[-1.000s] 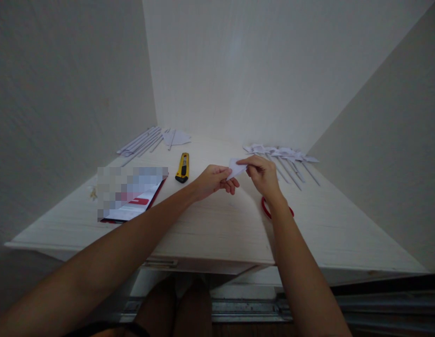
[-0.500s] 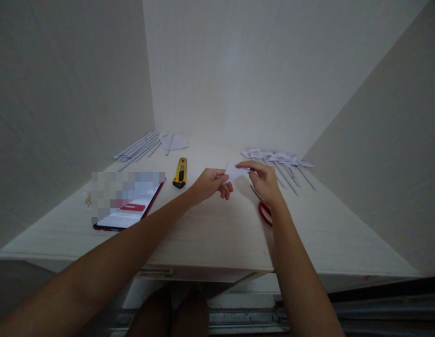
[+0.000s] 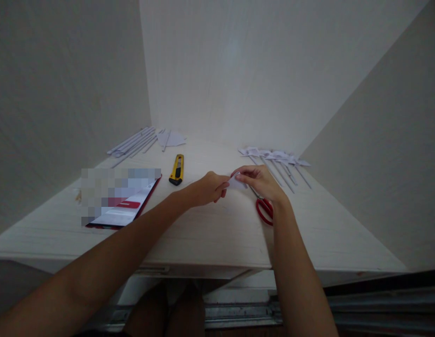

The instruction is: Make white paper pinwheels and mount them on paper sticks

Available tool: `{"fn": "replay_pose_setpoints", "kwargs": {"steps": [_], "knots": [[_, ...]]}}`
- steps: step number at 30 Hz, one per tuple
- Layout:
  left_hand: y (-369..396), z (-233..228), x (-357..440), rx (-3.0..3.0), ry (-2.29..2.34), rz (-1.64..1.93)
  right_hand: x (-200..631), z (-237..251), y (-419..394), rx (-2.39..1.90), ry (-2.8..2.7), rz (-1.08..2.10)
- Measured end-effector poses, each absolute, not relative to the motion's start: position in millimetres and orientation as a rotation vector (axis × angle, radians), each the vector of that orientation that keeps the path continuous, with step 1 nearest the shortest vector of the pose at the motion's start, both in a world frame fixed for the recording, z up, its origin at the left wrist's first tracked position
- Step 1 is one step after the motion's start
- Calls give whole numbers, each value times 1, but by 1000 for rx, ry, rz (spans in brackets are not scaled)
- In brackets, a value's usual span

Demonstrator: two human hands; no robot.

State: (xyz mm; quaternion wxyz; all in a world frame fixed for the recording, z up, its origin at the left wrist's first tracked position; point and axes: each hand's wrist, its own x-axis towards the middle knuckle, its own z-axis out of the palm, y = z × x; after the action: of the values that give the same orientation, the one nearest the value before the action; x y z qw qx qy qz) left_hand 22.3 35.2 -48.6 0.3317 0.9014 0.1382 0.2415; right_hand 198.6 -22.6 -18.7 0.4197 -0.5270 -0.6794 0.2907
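A small piece of white paper [image 3: 238, 181] is held between my two hands above the middle of the table. My left hand [image 3: 214, 187] pinches its left end, fingers closed. On the other side my right hand [image 3: 257, 179] grips the upper right part between thumb and fingers, and the paper looks bent there. Red-handled scissors [image 3: 263, 210] lie on the table just below my right hand, their blades partly hidden by it. A yellow and black utility knife [image 3: 177, 169] rests to the left of my left hand.
A phone [image 3: 122, 203] with a lit, partly blurred screen lies at the left. Behind it are several rolled paper sticks [image 3: 135, 142] and a cut paper piece [image 3: 173, 138]. At the back right lie several paper sticks with folded paper tops [image 3: 273, 157]. Walls enclose the table [image 3: 210, 238].
My right hand has turned and closed its thumb and fingers over the paper, which now looks more folded. My left hand has shifted slightly. The whole view has moved a little.
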Motion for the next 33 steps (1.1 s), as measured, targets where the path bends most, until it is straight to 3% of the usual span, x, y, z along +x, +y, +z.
{"fn": "replay_pose_setpoints", "kwargs": {"steps": [15,33], "knots": [[38,-43,21,2305,409,527,201,-28,-16,-1336,-1594,744],[46,-23,2,1905,333,265,197,-27,-24,-1301,-1775,1253]]}}
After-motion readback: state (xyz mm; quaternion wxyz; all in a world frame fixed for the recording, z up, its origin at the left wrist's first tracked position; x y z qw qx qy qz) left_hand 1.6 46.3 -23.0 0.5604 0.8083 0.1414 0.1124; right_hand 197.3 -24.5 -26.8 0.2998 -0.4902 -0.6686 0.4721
